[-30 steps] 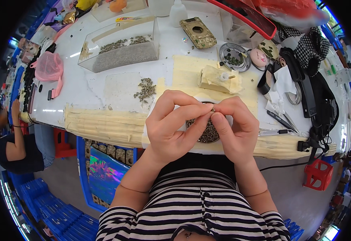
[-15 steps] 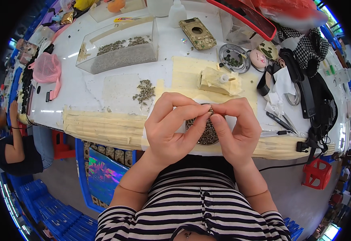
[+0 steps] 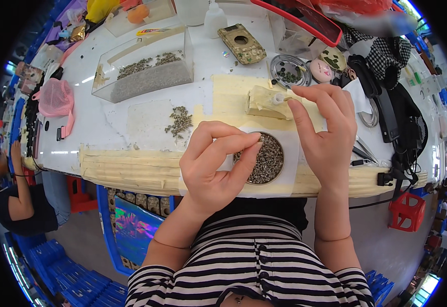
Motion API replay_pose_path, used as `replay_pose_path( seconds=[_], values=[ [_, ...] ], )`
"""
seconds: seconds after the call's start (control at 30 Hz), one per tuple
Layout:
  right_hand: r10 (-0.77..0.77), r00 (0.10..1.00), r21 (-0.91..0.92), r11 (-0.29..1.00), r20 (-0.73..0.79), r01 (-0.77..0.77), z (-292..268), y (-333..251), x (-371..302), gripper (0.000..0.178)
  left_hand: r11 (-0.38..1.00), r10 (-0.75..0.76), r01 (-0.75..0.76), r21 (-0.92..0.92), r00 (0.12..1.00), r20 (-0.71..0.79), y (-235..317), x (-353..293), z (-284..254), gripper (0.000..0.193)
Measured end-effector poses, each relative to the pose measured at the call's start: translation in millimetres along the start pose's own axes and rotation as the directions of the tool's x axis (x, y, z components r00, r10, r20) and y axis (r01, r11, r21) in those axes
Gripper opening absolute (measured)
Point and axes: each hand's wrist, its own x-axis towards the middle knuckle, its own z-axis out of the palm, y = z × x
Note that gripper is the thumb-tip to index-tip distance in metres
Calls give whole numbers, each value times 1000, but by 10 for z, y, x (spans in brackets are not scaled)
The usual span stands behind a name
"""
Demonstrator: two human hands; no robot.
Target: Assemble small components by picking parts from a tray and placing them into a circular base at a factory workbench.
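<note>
My left hand (image 3: 208, 166) is closed in a pinch over the edge of a round dish (image 3: 283, 162) full of small metallic pieces (image 3: 267, 161). Whatever sits between its fingertips is too small to make out. Farther right, my right hand (image 3: 328, 133) reaches past the dish with thumb and forefinger apart. Those two fingertips are at the end of a thin stick (image 3: 287, 99), which lies by a small white holder on a block wrapped in cream tape (image 3: 258, 102). I see no clear grip on the stick.
A loose pile of small parts (image 3: 180, 122) lies left of the dish. Beyond it stands a clear bin (image 3: 147, 84) of parts. A camouflage-patterned model hull (image 3: 244, 43), a dish of green pieces (image 3: 291, 71) and a red-edged phone (image 3: 305, 20) are farther back. Tweezers (image 3: 367, 148) lie at right.
My right hand has left the left hand's fingertips and moved forward and right to the taped block, its fingers spreading. My left hand keeps its pinch, and the dish is more exposed.
</note>
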Motion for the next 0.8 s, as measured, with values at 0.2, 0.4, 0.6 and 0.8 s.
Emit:
replay_pose_path(
  seconds=[0.2, 0.4, 0.6, 0.8],
  values=[
    [-34, 998, -10, 999, -45, 33, 53, 30, -54, 12, 1000, 10, -10, 7, 1000, -5, 2, 0, 0, 21],
    [63, 984, 306, 952, -165, -10, -18, -130, -170, 7, 1000, -1, 1, 16, 1000, 7, 10, 5, -9, 21],
    [129, 991, 515, 852, -23, -98, 50, -142, -243, 6, 1000, -5, 4, 19, 1000, 18, 8, 13, -1, 23],
    [131, 991, 494, 863, -13, -108, 67, -128, -239, 6, 999, -45, 45, 3, 999, 26, 30, -14, 3, 21]
  ],
)
